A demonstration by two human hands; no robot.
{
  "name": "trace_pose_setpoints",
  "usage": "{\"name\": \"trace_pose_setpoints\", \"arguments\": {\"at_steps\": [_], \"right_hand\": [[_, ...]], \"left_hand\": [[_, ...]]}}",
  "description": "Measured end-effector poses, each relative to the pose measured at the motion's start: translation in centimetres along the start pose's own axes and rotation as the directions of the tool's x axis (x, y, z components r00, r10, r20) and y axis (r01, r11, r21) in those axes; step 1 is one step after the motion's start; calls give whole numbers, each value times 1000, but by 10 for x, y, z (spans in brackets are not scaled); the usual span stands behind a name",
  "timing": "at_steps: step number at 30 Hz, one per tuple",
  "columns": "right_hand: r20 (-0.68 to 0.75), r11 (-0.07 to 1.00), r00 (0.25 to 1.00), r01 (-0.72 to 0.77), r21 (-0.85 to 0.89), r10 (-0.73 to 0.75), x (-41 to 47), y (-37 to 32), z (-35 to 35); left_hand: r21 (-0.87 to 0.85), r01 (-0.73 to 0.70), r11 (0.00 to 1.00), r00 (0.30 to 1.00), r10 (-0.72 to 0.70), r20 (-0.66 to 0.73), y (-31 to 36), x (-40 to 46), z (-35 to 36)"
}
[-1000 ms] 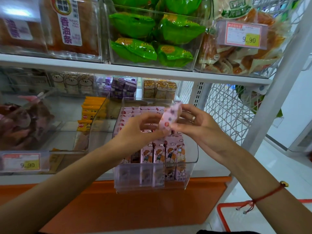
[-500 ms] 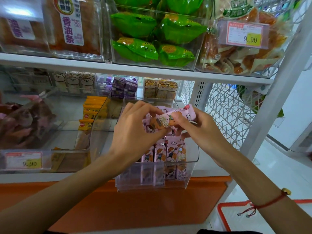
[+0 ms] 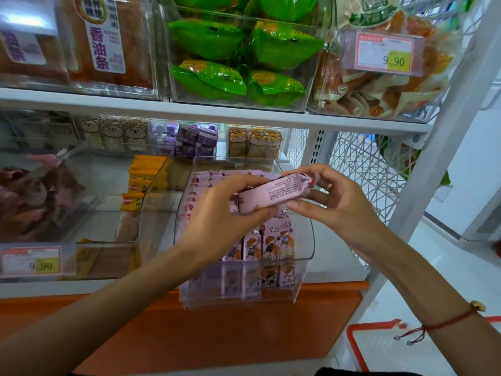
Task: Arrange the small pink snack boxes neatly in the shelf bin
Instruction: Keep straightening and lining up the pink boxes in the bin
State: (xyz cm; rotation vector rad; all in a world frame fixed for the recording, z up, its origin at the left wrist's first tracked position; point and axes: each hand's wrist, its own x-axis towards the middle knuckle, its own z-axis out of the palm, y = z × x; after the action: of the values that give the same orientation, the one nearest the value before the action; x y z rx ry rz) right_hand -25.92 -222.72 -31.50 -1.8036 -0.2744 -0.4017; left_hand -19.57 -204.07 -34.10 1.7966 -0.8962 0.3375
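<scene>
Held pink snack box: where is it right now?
Head view, centre: the pink snack box lies sideways between left hand and right hand, above the clear bin.

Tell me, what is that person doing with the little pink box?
A person is tidying snacks on a shop shelf. Both hands, the left hand and the right hand, hold one pink snack box sideways, printed side up, just above a clear bin. The bin already has rows of the same pink boxes standing upright inside. The held box is not in the bin yet.
</scene>
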Motion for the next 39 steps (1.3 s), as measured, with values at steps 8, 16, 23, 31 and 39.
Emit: {"name": "trace_pose_setpoints", "arguments": {"at_steps": [8,16,23,31,39], "right_hand": [[-498,997,863,-71,41,82,0,-2,-37],[-450,993,893,-67,-98,16,-3,-1,-35],[-301,927,954,-117,-357,5,14,-2,-24],[17,661,995,-52,-748,97,40,-11,-17],[33,422,993,-18,-907,112,36,2,-6]], "left_hand": [[574,-137,807,960,-33,277,-19,20,40],[739,-291,608,911,-61,409,-30,30,57],[606,-186,774,939,-42,342,-22,18,48],[457,-142,878,952,-6,307,-17,1,38],[369,-111,923,963,7,270,-18,-4,38]]}}
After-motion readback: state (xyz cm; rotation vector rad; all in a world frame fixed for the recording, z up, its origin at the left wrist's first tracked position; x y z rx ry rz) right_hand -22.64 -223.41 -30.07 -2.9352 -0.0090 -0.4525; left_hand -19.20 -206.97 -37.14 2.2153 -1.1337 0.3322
